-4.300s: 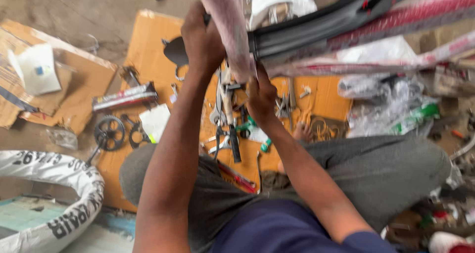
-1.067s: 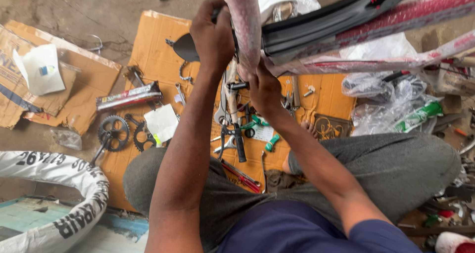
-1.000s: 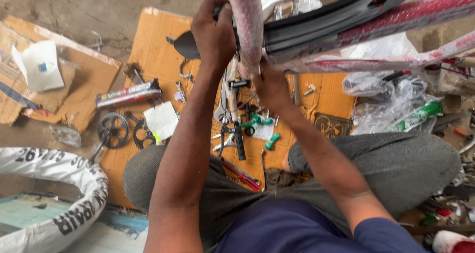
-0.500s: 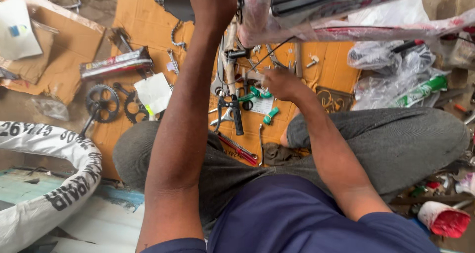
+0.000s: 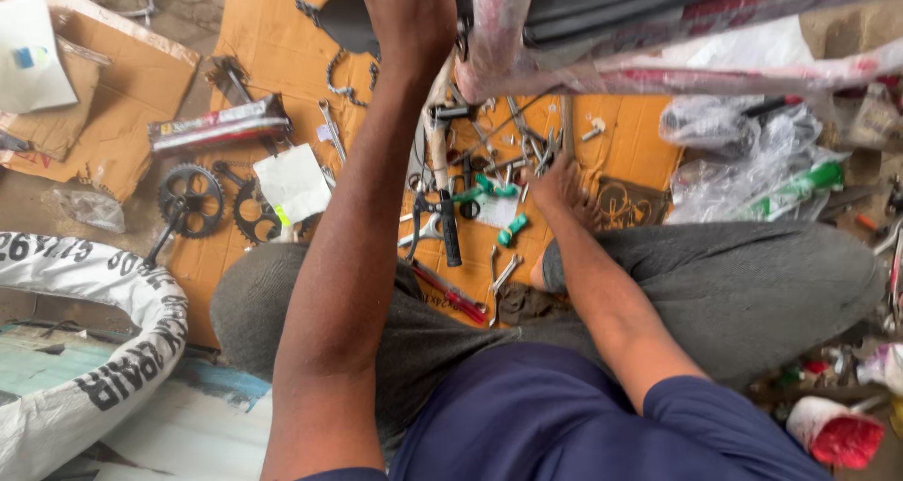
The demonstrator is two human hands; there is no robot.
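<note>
Bicycle frame tube [image 5: 494, 30], wrapped in pink, stands nearly upright at the far edge of the cardboard sheet [image 5: 263, 39]. My left hand [image 5: 409, 20] is closed around it. My right hand [image 5: 564, 185] lies half open on the loose tools [image 5: 470, 199], holding nothing I can see. The tube is up and left of those fingers. I count two chainrings [image 5: 221, 204].

Scattered tools [image 5: 470, 208] crowding the cardboard [image 5: 273, 39] ahead, wrapped bicycle frame [image 5: 602, 39] overhead, little bare cardboard left of the sprockets [image 5: 193, 199].
</note>
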